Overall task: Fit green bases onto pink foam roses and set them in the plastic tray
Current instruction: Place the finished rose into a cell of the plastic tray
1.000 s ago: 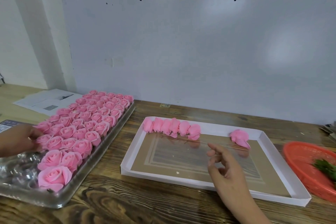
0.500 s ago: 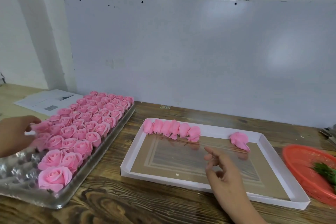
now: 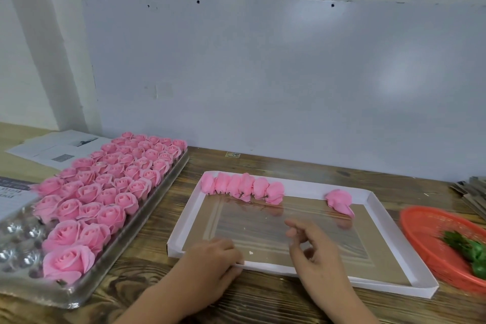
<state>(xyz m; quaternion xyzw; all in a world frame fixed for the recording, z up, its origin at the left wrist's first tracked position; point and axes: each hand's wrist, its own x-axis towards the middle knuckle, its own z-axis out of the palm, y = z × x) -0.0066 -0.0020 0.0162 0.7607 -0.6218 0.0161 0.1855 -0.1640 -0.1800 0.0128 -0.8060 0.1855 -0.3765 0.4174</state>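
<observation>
Two hands work low in the frame: your left hand (image 3: pixel 210 258) rests curled on the white tray (image 3: pixel 373 208) near edge, whether gripping I cannot tell; your right hand (image 3: pixel 313 247) hovers loosely curled, empty. Reach the green bases (image 3: pixel 470 247) in the red basket (image 3: pixel 420 229) at right; roses (image 3: pixel 105 187) wait upper left.

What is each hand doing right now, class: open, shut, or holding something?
Left hand: fingers curled at the near rim of the white tray; whether it holds anything cannot be told.
Right hand: open, fingers loosely curled, holding nothing.
</observation>
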